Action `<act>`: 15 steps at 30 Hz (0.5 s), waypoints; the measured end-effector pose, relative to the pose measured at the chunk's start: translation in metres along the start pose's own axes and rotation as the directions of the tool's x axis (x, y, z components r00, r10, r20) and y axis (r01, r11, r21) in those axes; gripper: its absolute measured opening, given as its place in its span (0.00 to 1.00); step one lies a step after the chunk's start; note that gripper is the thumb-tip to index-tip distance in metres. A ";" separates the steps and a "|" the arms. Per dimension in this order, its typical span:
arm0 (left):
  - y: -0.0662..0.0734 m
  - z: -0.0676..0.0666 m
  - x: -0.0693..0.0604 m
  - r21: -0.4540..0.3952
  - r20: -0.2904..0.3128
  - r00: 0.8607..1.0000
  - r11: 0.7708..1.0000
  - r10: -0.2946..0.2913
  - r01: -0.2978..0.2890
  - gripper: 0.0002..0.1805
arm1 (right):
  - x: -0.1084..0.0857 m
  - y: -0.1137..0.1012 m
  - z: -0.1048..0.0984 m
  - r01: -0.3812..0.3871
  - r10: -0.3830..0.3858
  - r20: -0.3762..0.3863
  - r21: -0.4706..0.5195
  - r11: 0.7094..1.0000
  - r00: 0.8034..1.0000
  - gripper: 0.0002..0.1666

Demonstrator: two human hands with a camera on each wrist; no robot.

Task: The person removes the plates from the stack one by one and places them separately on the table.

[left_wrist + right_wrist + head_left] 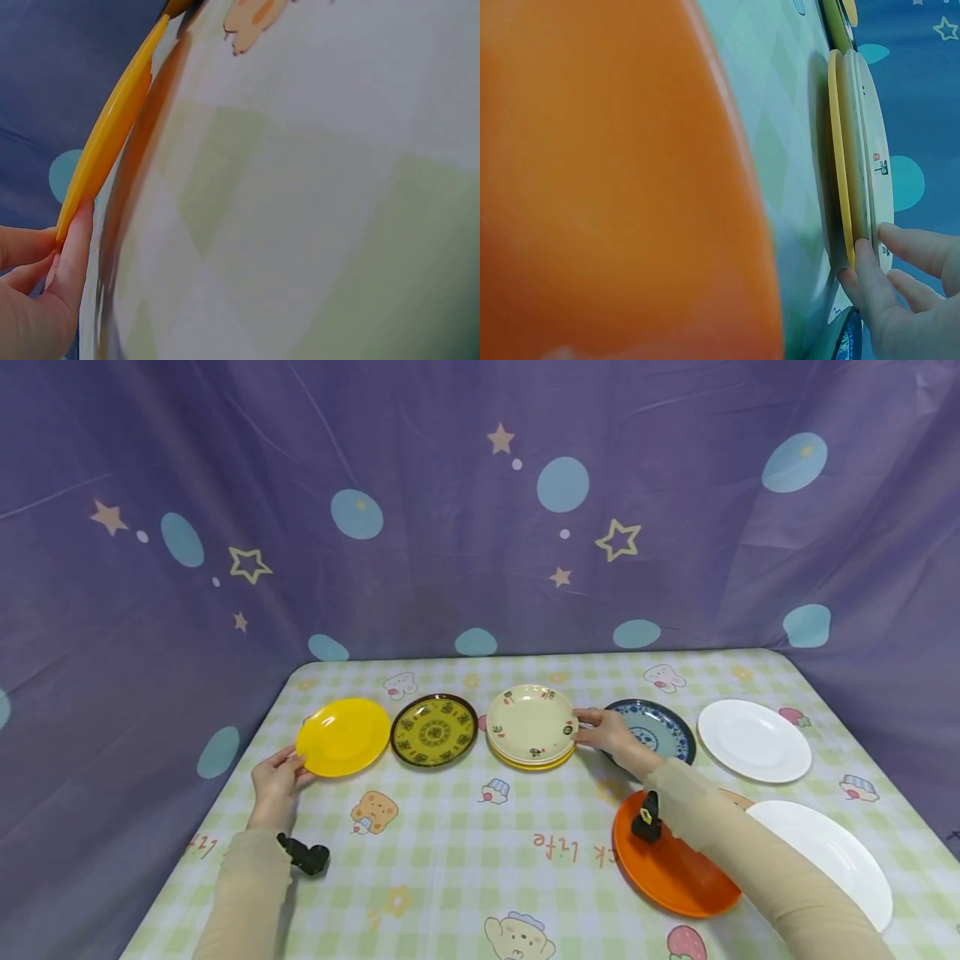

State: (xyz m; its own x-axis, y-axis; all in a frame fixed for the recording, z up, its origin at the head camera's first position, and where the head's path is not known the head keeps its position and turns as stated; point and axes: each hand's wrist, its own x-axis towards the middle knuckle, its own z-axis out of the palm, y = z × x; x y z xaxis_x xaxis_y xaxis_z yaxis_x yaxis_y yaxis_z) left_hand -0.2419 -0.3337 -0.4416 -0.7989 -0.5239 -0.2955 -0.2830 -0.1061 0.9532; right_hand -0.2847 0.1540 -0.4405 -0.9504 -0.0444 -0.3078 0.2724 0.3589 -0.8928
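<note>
Left hand [276, 778] pinches the yellow plate [343, 737], far left; right hand [613, 735] pinches the cream plates [531, 724], left of the blue plate [666, 727]

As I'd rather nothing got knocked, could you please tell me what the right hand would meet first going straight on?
The right hand would first meet the cream patterned plate, whose rim it touches; beyond that, probably the olive-green patterned plate, though depth is unclear.

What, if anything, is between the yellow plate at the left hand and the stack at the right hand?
The dark-rimmed olive plate lies between the yellow plate and the stack. Nothing visible stands between the left hand and its plate, or the right hand and the stack.
</note>
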 end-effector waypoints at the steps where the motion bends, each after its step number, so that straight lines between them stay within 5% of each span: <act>1: -0.001 0.000 0.000 0.008 0.002 1.000 1.000 -0.003 0.003 0.26 | 0.000 0.000 0.000 -0.003 0.003 -0.002 -0.004 1.000 1.000 0.31; 15: -0.005 -0.005 0.002 0.015 0.022 1.000 1.000 -0.010 0.009 0.25 | 0.001 0.001 0.000 0.004 -0.005 -0.008 -0.024 1.000 1.000 0.31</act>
State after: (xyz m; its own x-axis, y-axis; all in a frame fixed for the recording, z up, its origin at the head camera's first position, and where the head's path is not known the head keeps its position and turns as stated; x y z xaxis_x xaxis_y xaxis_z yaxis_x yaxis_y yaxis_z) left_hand -0.2399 -0.3383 -0.4465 -0.8078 -0.5038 -0.3061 -0.2983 -0.0985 0.9494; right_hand -0.2852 0.1544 -0.4415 -0.9528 -0.0386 -0.3010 0.2644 0.3810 -0.8859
